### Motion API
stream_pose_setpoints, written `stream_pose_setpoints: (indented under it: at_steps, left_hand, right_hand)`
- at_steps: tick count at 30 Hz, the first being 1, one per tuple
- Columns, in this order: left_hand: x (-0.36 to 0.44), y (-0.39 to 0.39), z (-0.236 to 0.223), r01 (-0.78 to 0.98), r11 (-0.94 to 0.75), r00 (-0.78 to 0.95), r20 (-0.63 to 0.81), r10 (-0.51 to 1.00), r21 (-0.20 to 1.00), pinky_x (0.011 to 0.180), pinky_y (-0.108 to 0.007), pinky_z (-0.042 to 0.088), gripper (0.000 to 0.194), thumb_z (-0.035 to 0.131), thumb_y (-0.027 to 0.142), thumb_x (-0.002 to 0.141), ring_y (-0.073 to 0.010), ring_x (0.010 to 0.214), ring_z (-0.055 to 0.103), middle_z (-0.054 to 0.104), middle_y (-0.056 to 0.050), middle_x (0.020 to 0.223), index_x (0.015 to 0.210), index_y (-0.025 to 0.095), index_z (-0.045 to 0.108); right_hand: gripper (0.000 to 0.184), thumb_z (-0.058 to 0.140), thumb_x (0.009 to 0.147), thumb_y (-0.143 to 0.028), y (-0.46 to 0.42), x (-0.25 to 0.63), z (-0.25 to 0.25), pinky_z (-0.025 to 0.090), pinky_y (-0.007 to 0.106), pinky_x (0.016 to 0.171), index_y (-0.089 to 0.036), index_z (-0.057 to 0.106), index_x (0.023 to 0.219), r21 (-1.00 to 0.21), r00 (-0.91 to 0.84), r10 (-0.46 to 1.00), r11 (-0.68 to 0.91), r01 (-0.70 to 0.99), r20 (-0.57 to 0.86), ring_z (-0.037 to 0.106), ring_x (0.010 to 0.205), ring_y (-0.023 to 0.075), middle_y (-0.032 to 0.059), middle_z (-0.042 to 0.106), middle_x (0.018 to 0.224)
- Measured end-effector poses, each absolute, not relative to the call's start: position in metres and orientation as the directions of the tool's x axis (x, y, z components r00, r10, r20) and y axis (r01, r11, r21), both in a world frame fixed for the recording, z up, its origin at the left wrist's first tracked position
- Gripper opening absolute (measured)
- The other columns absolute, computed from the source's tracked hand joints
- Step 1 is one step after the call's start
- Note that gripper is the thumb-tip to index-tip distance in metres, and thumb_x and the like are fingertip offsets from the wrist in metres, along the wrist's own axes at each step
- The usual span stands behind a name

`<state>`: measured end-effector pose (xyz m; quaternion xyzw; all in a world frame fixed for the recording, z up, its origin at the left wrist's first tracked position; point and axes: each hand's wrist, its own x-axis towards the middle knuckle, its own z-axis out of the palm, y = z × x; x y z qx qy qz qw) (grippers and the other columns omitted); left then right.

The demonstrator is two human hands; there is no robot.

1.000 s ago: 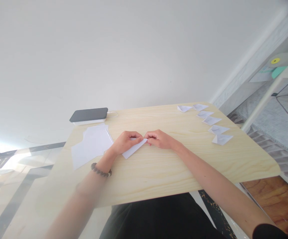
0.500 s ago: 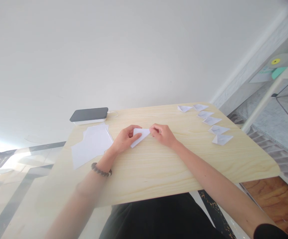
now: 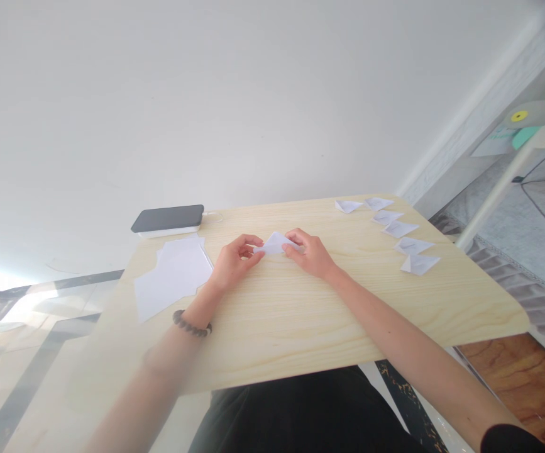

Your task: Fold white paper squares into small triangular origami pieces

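Observation:
A small piece of folded white paper (image 3: 275, 244) is held between my two hands over the middle of the table, its peak pointing toward the wall. My left hand (image 3: 237, 260) pinches its left corner between thumb and fingers. On the other side my right hand (image 3: 310, 253) grips the right part, thumb in front and fingers behind, hiding that end. Loose white paper sheets (image 3: 173, 277) lie left of my left hand. Several folded paper pieces (image 3: 420, 264) sit in a slanting row along the table's right side.
The light wood table (image 3: 291, 321) stands against a pale wall (image 3: 253, 113). At its back left rests a dark-topped device like a phone or power bank (image 3: 168, 219), with a white cable (image 3: 213, 216). A white metal frame (image 3: 493, 195) rises beyond the right edge.
The folded paper has been turned, so its peak now points away from me instead of its narrow end pointing right. My right hand has shifted its grip from the tip to the right part.

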<state>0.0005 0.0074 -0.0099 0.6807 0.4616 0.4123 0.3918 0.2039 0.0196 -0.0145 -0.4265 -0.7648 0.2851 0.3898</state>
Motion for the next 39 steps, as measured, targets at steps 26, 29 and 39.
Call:
stream_pose_setpoints:
  at_steps: [26,29,39]
  left_hand:
    - [0.0015,0.0041,-0.0069,0.311,-0.266,0.285,0.177,0.942,0.912,0.078,-0.029,0.047,0.026,0.053,0.036,0.078,-0.0148,0.078,0.062,0.067,-0.006,0.084,0.091,0.015,0.06]
    - [0.0018,0.0034,-0.0059,0.335,-0.281,0.297,0.182,0.937,0.899,0.076,-0.028,0.047,0.026,0.049,0.036,0.08,-0.0144,0.076,0.061,0.066,-0.005,0.081,0.091,0.016,0.06]
    - [0.0035,0.0045,-0.0064,0.321,-0.328,0.302,0.232,0.925,0.888,0.073,-0.029,0.048,0.019,0.052,0.034,0.078,-0.0131,0.074,0.06,0.065,-0.006,0.089,0.083,0.016,0.055]
  right_hand:
    - [0.016,0.049,0.076,-0.02,0.0165,0.2025,-0.0119,0.043,0.027,0.076,-0.019,0.059,0.087,-0.694,-0.453,0.768,0.623,0.362,0.453,0.057,0.082,0.014,0.0031,0.063,0.089]
    - [0.016,0.049,0.078,-0.021,0.0175,0.2022,-0.0124,0.044,0.028,0.078,-0.02,0.062,0.087,-0.694,-0.471,0.753,0.636,0.338,0.46,0.058,0.084,0.0147,0.0039,0.064,0.091]
    - [0.016,0.051,0.079,-0.024,0.0162,0.2015,-0.0091,0.045,0.03,0.082,-0.022,0.065,0.088,-0.717,-0.466,0.759,0.622,0.315,0.454,0.059,0.088,0.0151,0.0028,0.065,0.094]
